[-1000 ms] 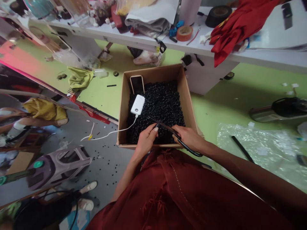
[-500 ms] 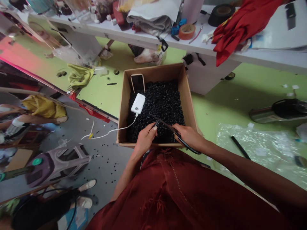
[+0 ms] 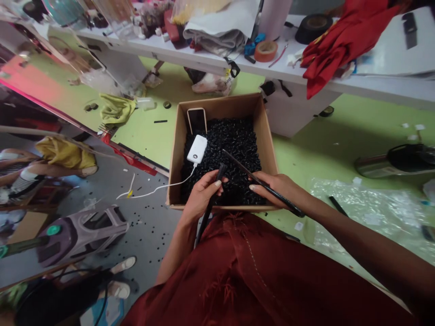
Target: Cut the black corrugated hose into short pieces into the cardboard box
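Note:
My left hand (image 3: 200,194) is closed around a black strip with a ribbed tip (image 3: 221,171); the strip's lower length runs down past my wrist. In my right hand (image 3: 282,186) is a pair of dark scissors (image 3: 239,165), seen almost edge-on, its blades pointing up and left, apart from the strip. Both hands are over the near side of an open cardboard box (image 3: 268,136). Many small black pieces (image 3: 234,136) fill its bottom. On them lies a white power bank (image 3: 197,149) with a white cable (image 3: 159,185), and a phone (image 3: 197,120) leans at the back left.
A white shelf (image 3: 210,56) runs behind the box, bearing an orange tape roll (image 3: 265,50) and red cloth (image 3: 336,50). Clear plastic sheeting (image 3: 374,208) lies at right. A stool (image 3: 84,231) stands on the floor at left, near other people's legs (image 3: 64,168).
The scissors have moved away from the strip's tip and turned edge-on. My left hand has tilted, and more of the strip shows. The view has shifted slightly.

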`<state>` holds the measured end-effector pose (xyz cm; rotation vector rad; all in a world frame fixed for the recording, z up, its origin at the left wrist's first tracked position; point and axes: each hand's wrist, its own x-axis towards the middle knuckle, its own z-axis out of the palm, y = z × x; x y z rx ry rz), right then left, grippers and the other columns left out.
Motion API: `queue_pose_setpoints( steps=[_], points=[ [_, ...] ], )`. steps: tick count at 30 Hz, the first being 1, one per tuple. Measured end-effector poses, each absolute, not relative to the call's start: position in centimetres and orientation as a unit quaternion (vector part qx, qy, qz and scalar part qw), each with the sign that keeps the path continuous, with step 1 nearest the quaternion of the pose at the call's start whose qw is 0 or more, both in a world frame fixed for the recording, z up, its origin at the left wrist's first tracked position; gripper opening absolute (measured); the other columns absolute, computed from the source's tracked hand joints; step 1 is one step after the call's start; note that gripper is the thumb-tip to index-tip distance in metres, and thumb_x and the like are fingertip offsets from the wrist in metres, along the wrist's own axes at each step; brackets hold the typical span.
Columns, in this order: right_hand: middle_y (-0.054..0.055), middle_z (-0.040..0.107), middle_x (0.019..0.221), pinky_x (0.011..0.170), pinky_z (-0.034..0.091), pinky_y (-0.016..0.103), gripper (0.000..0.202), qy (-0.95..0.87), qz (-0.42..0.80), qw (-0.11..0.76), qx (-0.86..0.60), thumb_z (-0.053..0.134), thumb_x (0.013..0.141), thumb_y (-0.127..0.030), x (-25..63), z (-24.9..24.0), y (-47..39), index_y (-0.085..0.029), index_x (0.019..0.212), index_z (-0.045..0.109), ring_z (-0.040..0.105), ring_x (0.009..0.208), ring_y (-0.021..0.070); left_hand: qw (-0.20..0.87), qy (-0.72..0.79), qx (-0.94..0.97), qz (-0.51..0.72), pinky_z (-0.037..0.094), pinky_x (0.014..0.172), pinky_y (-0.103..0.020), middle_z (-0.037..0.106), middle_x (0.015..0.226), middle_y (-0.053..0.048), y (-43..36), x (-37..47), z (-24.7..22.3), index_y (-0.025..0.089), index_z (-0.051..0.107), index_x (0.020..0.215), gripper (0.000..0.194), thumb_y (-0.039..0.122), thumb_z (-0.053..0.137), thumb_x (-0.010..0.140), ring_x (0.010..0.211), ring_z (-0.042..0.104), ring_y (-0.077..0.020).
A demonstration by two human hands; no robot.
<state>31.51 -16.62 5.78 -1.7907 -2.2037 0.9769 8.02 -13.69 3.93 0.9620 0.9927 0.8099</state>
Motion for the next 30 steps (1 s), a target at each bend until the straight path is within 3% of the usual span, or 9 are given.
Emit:
queue_pose_setpoints(
  steps=[6, 15, 23, 30],
  points=[
    [0.006, 0.068, 0.102, 0.068, 0.045, 0.030, 0.041, -0.726, 0.371, 0.068, -0.575, 0.049, 0.086, -0.048, 31.9, 5.9, -17.3, -0.022, 0.119, 0.051, 0.065, 0.084, 0.0225, 0.690, 0.459, 0.436, 0.351, 0.035, 0.055, -0.022, 0.058, 0.074, 0.001, -14.1, 8.2, 3.8, 0.017, 0.049, 0.132, 0.054, 0.038, 0.059, 0.083, 0.055, 0.043, -0.0051],
    [0.010, 0.066, 0.108, 0.069, 0.045, 0.030, 0.050, -0.713, 0.393, 0.058, -0.577, 0.053, 0.084, -0.049, 31.5, 5.7, -17.4, -0.020, 0.124, 0.049, 0.064, 0.087, 0.0235, 0.662, 0.481, 0.449, 0.358, 0.030, 0.050, -0.021, 0.053, 0.071, 0.000, -14.1, 8.6, 4.3, 0.013, 0.060, 0.110, 0.041, 0.045, 0.054, 0.086, 0.053, 0.039, -0.0053],
    [0.010, 0.065, 0.108, 0.076, 0.044, 0.031, 0.045, -0.730, 0.400, 0.086, -0.548, 0.053, 0.085, -0.048, 30.5, 5.7, -17.3, -0.018, 0.119, 0.053, 0.062, 0.092, 0.0234, 0.627, 0.488, 0.510, 0.329, 0.031, 0.049, -0.021, 0.052, 0.068, 0.001, -14.4, 9.0, 4.2, 0.011, 0.062, 0.114, 0.041, 0.041, 0.051, 0.088, 0.052, 0.037, -0.0055],
    [0.010, 0.064, 0.104, 0.071, 0.044, 0.030, 0.044, -0.725, 0.415, 0.094, -0.542, 0.050, 0.086, -0.047, 30.1, 5.7, -17.2, -0.017, 0.118, 0.052, 0.061, 0.085, 0.0211, 0.605, 0.497, 0.551, 0.288, 0.031, 0.048, -0.020, 0.049, 0.067, 0.001, -14.5, 8.9, 4.2, 0.014, 0.063, 0.115, 0.041, 0.042, 0.047, 0.089, 0.054, 0.037, -0.0065]
  ],
)
